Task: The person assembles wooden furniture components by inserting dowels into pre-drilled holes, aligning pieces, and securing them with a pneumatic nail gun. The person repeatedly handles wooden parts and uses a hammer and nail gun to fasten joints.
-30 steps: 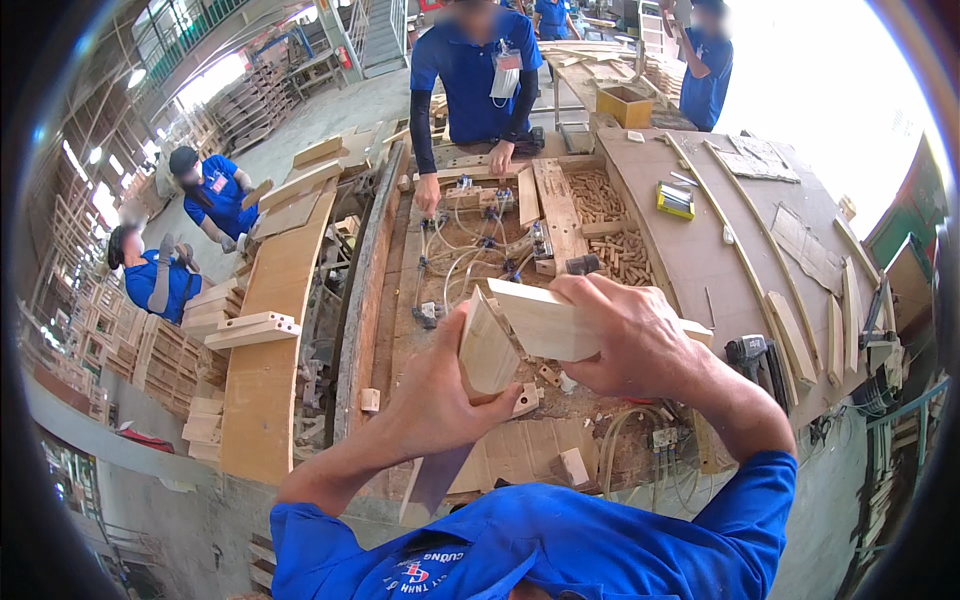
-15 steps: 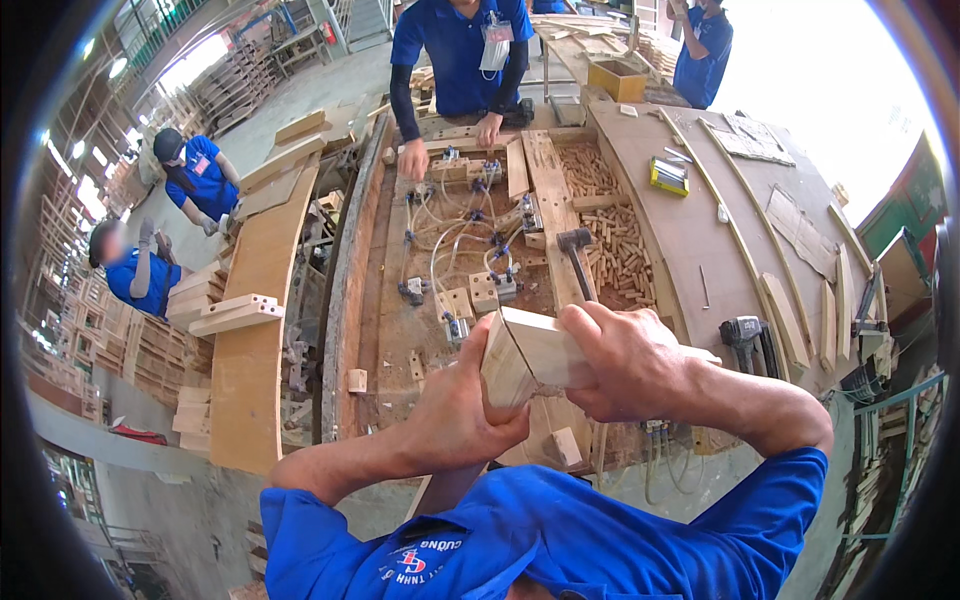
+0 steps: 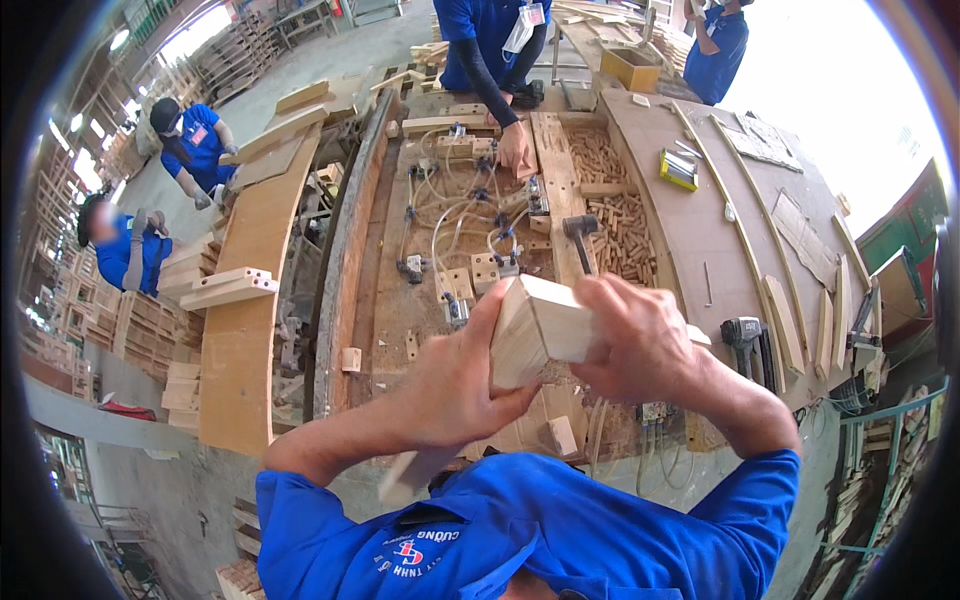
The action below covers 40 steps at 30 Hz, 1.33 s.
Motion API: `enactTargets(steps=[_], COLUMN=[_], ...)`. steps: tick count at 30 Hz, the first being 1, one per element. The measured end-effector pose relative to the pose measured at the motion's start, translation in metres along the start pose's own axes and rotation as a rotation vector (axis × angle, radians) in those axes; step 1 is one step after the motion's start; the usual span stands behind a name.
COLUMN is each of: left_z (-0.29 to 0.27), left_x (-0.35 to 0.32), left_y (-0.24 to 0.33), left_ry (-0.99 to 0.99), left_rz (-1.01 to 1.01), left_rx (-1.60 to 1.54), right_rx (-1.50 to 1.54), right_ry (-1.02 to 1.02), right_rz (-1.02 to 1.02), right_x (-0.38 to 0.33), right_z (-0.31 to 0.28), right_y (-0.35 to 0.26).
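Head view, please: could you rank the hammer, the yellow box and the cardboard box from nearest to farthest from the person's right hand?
1. Hammer: just beyond the right hand, on the bench.
2. Yellow box: farther up, to the right, on the curved board.
3. Cardboard box: farthest, at the bench's far end.

A small yellow and green box lies on the workbench, far right.

Blue short-sleeved shirt with chest logo.
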<state>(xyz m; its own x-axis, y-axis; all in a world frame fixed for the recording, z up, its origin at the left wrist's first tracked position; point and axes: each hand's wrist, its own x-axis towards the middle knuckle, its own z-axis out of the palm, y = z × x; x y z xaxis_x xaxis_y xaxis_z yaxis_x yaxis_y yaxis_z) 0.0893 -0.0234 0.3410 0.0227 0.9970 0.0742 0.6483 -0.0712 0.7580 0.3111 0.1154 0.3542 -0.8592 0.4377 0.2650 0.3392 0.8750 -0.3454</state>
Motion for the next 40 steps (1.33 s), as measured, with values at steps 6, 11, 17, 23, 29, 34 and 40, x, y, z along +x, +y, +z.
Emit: enactTargets(steps=[6, 11, 17, 23, 29, 34, 40], left_z=[-0.044, -0.017, 0.053, 0.078, 0.089, 0.067, 0.009], left_x=[-0.008, -0.028, -0.012, 0.012, 0.035, 0.021, -0.028], left_y=[-0.059, -0.11, -0.221, -0.28, -0.303, -0.315, -0.347], left_ry=[-0.332, -0.27, -0.009, -0.155, -0.129, -0.014, -0.473], left_rz=[0.158, -0.143, 0.057, 0.127, 0.211, 0.159, -0.246], left_rx=[-0.371, -0.331, 0.316, 0.472, 0.618, 0.592, 0.747], right_rx=[0.067, -0.19, 0.08, 0.203, 0.271, 0.185, 0.014], right_ry=[0.659, 0.459, 0.101, 0.098, 0.03, 0.049, 0.153], right_rz=[-0.309, 0.098, 0.688, 0.82, 0.839, 0.821, 0.892], right_x=[0.019, 0.008, -0.089, -0.129, -0.118, -0.099, -0.033], right_z=[0.032, 0.054, 0.118, 0.15, 0.166, 0.181, 0.224], right_y=[0.082, 0.115, 0.131, 0.112, 0.101, 0.108, 0.154])
